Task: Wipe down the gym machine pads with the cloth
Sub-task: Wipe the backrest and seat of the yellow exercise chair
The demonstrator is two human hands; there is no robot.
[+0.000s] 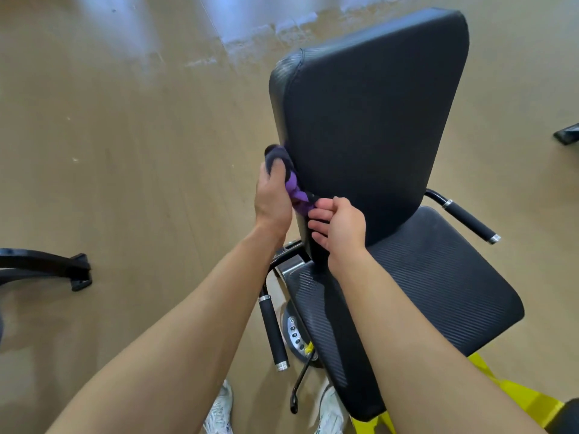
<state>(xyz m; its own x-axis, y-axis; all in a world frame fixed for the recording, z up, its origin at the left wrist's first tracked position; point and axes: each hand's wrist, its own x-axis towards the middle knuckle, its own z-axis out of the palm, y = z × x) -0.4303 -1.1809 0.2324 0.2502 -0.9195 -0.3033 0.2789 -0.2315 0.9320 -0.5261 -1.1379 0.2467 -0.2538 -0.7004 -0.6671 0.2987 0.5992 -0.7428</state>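
Note:
A tall black back pad point(369, 120) stands upright over a black ribbed seat pad point(423, 286). My left hand point(272, 195) grips a bunched purple cloth point(296, 189) and holds it against the back pad's left edge, near its lower part. My right hand point(340, 228) pinches the cloth's lower end between thumb and forefinger, just beside the same edge; its other fingers are loosely spread.
Black foam-covered handles stick out at the left point(275, 333) and right point(470, 220) of the seat. A yellow frame part point(520, 399) lies under the seat. Another machine's black foot point(75, 270) sits on the tan floor at left. My white shoes point(219, 411) are below.

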